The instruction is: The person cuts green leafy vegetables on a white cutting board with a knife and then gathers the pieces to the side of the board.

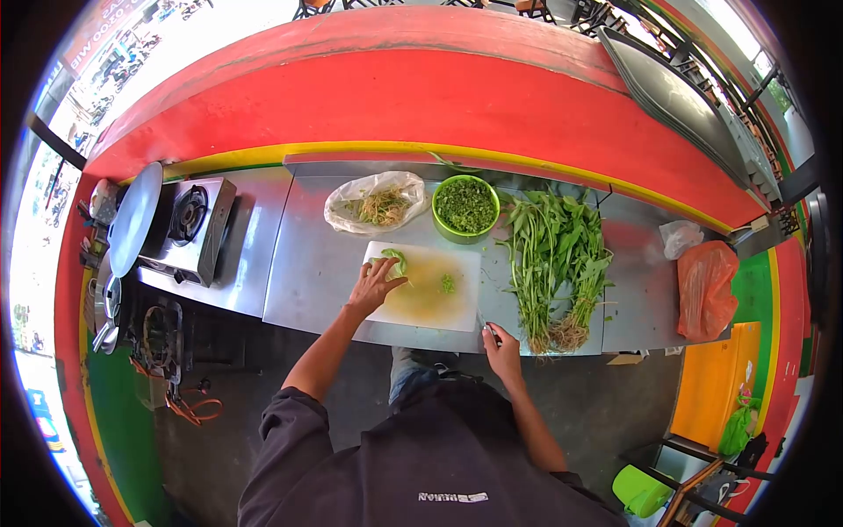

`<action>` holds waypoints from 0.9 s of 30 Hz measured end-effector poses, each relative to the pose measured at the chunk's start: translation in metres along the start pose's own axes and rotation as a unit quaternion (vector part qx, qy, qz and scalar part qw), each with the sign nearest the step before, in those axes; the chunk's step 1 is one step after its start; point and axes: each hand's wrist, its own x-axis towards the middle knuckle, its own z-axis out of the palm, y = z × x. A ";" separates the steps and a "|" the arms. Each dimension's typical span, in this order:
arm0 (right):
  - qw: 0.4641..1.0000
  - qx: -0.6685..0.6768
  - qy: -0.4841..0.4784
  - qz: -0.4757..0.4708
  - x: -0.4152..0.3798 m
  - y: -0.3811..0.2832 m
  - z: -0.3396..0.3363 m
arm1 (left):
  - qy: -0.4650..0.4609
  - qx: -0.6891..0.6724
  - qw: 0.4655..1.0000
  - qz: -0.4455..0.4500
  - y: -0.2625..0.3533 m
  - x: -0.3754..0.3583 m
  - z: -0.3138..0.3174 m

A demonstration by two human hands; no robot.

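Observation:
My left hand (pixel 375 285) is over the left part of a white cutting board (pixel 464 316), its fingers and thumb around a pale green leafy vegetable (pixel 395 261). The fingers partly cover the leaves. My right hand (pixel 503 350) is at the counter's front edge, closed on the handle of a knife (pixel 485 325). The thin blade points toward the board's right edge and is hard to make out. A small heap of chopped greens (pixel 448 283) lies on the board, whose middle is stained yellowish.
Behind the board are a plastic bag (pixel 345 213) of root trimmings and a green bowl (pixel 464 235) of chopped greens. Long leafy stems (pixel 536 281) with roots lie to the right. A gas stove (pixel 211 230) stands left; an orange bag (pixel 705 290) sits far right.

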 end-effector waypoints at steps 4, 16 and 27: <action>1.000 0.024 0.002 -0.010 -0.005 -0.012 -0.002 | -0.035 -0.011 0.999 0.027 -0.010 0.003 0.001; 0.991 0.089 -0.093 0.027 -0.017 -0.033 0.016 | 0.025 -0.004 0.996 0.083 -0.015 0.001 0.020; 0.989 0.037 -0.139 -0.022 0.008 -0.052 0.053 | 0.006 0.001 0.993 0.117 -0.014 0.001 0.018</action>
